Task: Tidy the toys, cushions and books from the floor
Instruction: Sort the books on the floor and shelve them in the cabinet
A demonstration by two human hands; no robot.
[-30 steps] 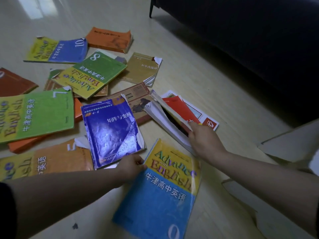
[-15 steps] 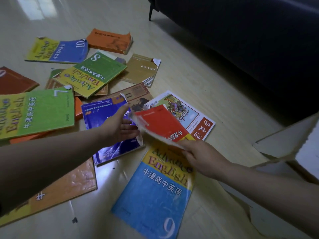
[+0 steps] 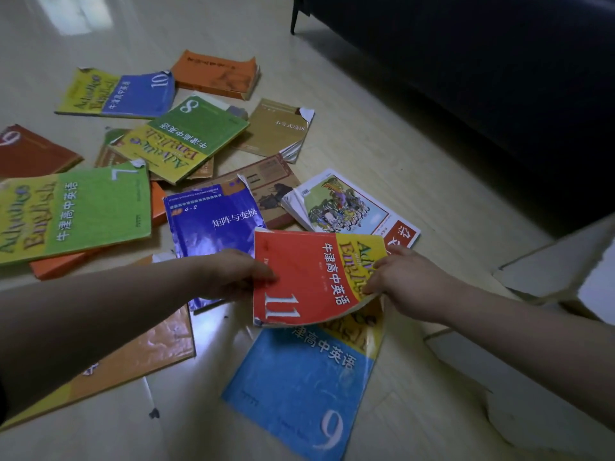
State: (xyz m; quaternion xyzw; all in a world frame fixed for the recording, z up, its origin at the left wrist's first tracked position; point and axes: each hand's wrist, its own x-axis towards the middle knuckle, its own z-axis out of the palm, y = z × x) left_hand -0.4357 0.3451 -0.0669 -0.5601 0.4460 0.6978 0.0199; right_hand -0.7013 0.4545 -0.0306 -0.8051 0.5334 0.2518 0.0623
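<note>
Both hands, left [image 3: 238, 276] and right [image 3: 404, 277], pinch opposite edges of the red book [image 3: 309, 277] at lower centre, above the blue book [image 3: 299, 387]; gathering underway, next stack it squarely on another.

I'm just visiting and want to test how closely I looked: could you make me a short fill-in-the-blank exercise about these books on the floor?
1. Both hands, the left hand and the right hand, hold the red and yellow paperback book printed with the number ____.
2. Beneath it lies the blue and yellow paperback book numbered ____.
3. The green and yellow paperback book on the pale wooden floor at the left is numbered ____.

Missing words: 11; 9; 7
</note>
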